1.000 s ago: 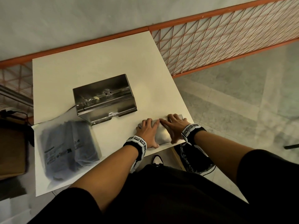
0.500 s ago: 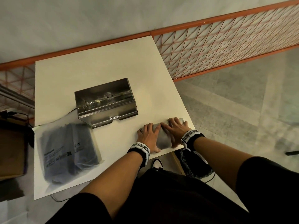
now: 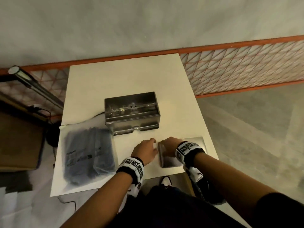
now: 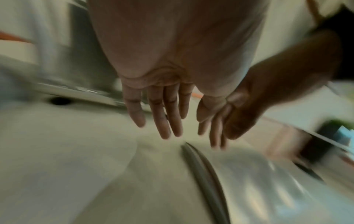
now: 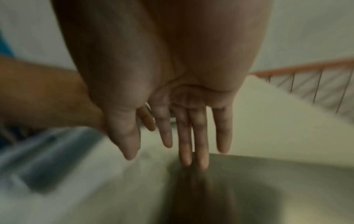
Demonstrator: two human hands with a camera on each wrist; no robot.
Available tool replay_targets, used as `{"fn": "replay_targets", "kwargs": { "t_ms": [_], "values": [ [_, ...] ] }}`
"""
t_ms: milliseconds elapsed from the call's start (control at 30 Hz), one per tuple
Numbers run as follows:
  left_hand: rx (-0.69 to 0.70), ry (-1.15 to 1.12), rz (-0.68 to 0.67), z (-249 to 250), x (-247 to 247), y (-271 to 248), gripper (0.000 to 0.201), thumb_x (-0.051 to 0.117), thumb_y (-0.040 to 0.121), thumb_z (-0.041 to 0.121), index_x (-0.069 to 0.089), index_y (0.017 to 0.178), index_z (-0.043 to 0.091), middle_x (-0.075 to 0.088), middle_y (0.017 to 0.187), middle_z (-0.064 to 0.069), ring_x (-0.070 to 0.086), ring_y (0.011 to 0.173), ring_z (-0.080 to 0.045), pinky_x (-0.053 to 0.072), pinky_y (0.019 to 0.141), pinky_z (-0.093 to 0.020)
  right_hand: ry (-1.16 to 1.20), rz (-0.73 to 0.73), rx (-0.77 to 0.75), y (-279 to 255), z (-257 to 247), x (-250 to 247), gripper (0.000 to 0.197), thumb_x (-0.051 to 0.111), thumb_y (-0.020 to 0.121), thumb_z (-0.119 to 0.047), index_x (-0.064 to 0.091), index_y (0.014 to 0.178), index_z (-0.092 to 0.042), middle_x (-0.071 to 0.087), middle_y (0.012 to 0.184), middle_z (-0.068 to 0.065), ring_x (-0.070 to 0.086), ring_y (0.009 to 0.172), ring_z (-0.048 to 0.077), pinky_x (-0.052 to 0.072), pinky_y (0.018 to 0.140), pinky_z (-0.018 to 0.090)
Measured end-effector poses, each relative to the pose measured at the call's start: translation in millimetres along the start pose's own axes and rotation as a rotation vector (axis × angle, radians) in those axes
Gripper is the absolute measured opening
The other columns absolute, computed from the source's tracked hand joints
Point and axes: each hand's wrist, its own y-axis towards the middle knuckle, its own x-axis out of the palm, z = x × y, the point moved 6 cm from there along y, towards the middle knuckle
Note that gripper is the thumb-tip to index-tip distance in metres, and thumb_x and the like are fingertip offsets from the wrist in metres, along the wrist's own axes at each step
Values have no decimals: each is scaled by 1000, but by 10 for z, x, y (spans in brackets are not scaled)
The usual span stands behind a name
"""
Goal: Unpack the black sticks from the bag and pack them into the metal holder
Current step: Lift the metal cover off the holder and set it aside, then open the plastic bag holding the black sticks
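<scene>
We have not yet touched the bag (image 3: 85, 155), so the unpacking is still ahead of us. It lies flat at the near left of the counter (image 3: 125, 76), overhanging its left edge, with the black sticks (image 3: 88, 145) showing as a dark mass through the translucent plastic. The metal holder (image 3: 131, 111) stands just behind and to the right of it, mid-counter, and appears empty as far as the reflections let us judge. Our left hand (image 3: 145, 151) hangs above bare counter, fingers straight and holding nothing. Our right hand (image 3: 167, 146) is likewise flat and empty, its fingertips (image 5: 193, 162) resting on a flat metal plate (image 3: 194, 143) at the near right corner. The next move, we judge, calls for bringing both hands over to the bag and finding its opening.
</scene>
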Motion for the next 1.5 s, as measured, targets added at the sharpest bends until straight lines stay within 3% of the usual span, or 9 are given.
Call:
{"fn": "replay_targets", "kwargs": {
  "t_ms": [200, 333, 633, 867, 967, 1233, 1300, 1433, 1500],
  "values": [
    [-346, -304, 269, -1387, -582, -614, 20, 60, 97, 20, 66, 115, 24, 75, 102, -5, 68, 90, -24, 56, 82, -32, 305, -80, -55, 338, -1047, 15, 37, 64, 87, -44, 64, 117, -23, 66, 119, 7, 59, 112, 26, 47, 93, 34],
    [-542, -334, 389, -2166, -828, -992, 25, 61, 94, 16, 65, 118, 17, 69, 116, -9, 63, 104, -31, 48, 84, -35, 557, -160, -22, 592, -1564, 137, 25, 68, 86, -32, 72, 100, -12, 74, 97, 12, 72, 85, 27, 61, 76, 38],
    [-811, -392, 397, -3021, -1026, -1198, 86, 74, 88, 41, 29, 152, 6, 33, 152, -26, 33, 140, -46, 38, 112, -54, 627, -37, 85, 985, -2139, 162, 50, 63, 84, -37, 55, 124, -9, 65, 115, 15, 65, 99, 34, 57, 84, 48],
    [-800, -482, 287, -3259, -809, -1104, 96, 81, 77, 52, 32, 144, 3, 53, 138, -25, 53, 127, -43, 47, 107, -49, 532, 28, 101, 1070, -2374, 112, 53, 66, 85, -37, 51, 125, -5, 63, 120, 17, 62, 105, 37, 55, 82, 38],
    [-776, -522, 302, -3240, -818, -1139, 90, 84, 76, 41, 37, 140, 0, 55, 137, -23, 54, 127, -41, 47, 107, -45, 558, 23, 69, 1089, -2430, 159, 53, 69, 79, -35, 50, 122, -10, 63, 111, 14, 64, 94, 36, 58, 79, 46],
    [-673, -611, 207, -3092, -782, -1270, 58, 81, 79, 22, 58, 130, 9, 66, 127, -12, 62, 119, -31, 47, 94, -30, 665, 43, -76, 1014, -2522, 161, 35, 71, 75, -23, 48, 102, -21, 67, 95, 5, 62, 89, 29, 49, 74, 34],
    [-612, -669, 228, -3017, -771, -1309, 58, 80, 75, 18, 61, 129, 15, 69, 123, -8, 63, 116, -29, 48, 96, -32, 752, 29, -107, 997, -2547, 153, 44, 75, 71, -29, 45, 104, -26, 68, 96, 1, 63, 90, 26, 47, 75, 31],
    [-476, -802, 291, -2906, -749, -1337, 64, 72, 62, 16, 62, 124, 25, 72, 116, 1, 67, 110, -23, 53, 102, -46, 1018, 65, -139, 1045, -2515, 135, 99, 90, 46, -48, 35, 127, -31, 68, 109, 3, 67, 98, 22, 56, 86, 42],
    [-444, -869, 332, -2761, -850, -1392, 53, 71, 72, 0, 61, 120, 22, 70, 116, -4, 65, 109, -24, 55, 96, -43, 1092, 66, -188, 968, -2510, 16, 97, 92, 48, -36, 43, 131, -22, 68, 114, 4, 66, 104, 23, 55, 92, 44]
  ]
}}
